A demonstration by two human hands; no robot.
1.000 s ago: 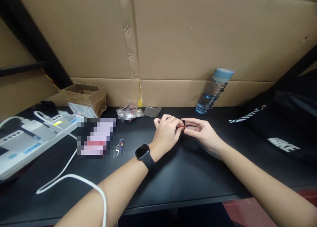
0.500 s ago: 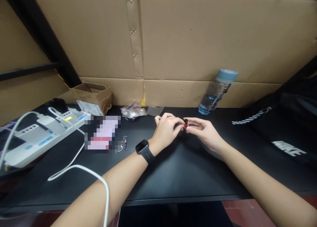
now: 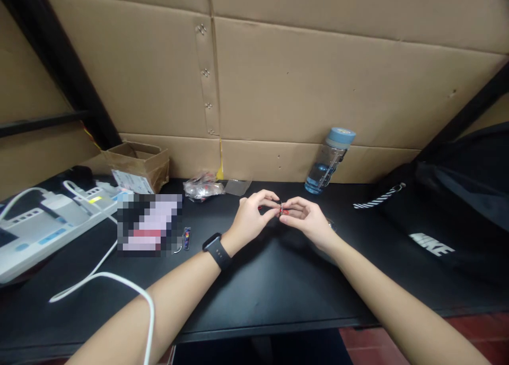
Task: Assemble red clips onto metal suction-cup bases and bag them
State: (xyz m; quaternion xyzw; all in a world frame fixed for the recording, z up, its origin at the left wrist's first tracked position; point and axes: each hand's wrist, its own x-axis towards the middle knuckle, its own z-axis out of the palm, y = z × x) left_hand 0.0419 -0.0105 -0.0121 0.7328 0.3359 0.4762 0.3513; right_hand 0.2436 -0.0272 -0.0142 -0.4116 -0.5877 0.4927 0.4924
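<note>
Above the black desk, the fingertips of both my hands meet around a small red-and-black item [image 3: 282, 209] with a pale band in its middle. My left hand [image 3: 251, 216], with a dark watch on the wrist, pinches it from the left; a bit of red shows between the fingers. From the right, my right hand [image 3: 309, 223] holds the other side between thumb and fingers. Most of the item is covered, so its kind cannot be told. Partly hidden behind my right wrist, a small round shiny thing [image 3: 331, 225] lies on the desk.
Crinkled clear packaging [image 3: 203, 188] and a flat clear sleeve [image 3: 237, 187] lie behind my hands. A water bottle [image 3: 328, 163] leans on the cardboard wall. Left are a power strip [image 3: 59, 228], white cable [image 3: 119, 278], open carton [image 3: 159, 170] and small charm [image 3: 187, 238]; right, a black bag [image 3: 457, 206].
The view has shifted, so the whole scene sits further left and lower. My fingers have changed their grip on the small item, and more red shows on both sides of its pale band.
</note>
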